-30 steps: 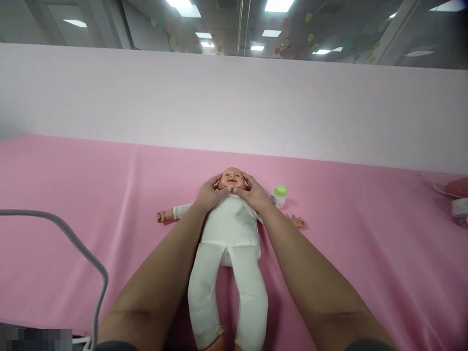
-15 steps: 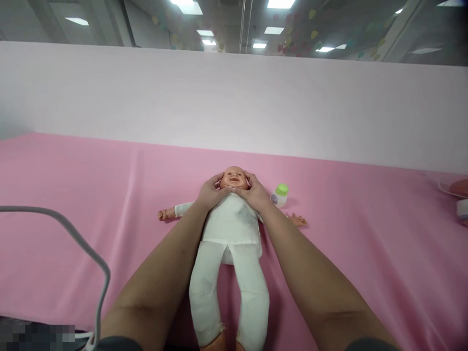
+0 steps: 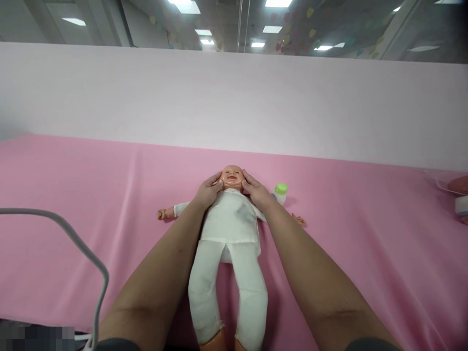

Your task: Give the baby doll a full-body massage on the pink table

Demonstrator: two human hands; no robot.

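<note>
A baby doll (image 3: 232,217) in a white top and leggings lies on its back, head away from me, on a pink sheet (image 3: 91,195). My left hand (image 3: 209,191) rests against one side of the doll's head, its thumb at the cheek and its fingers stretched along the side. On the opposite cheek, my right hand (image 3: 256,191) mirrors it, fingers extended and thumb apart from them. Both hands touch the head without closing around it. Just beyond my right wrist stands a small clear bottle with a green cap (image 3: 281,188), partly hidden by my forearm.
A grey cable (image 3: 69,231) curves in from the left toward my left elbow. Behind the sheet rises a white panel (image 3: 234,102) with glass above it. At the far right edge are a clear dish holding something brown and a white item (image 3: 461,207).
Both thumbs have moved outward and up, from under the doll's chin to its cheeks. The hands have shifted slightly apart at the neck, and the doll's collar now shows.
</note>
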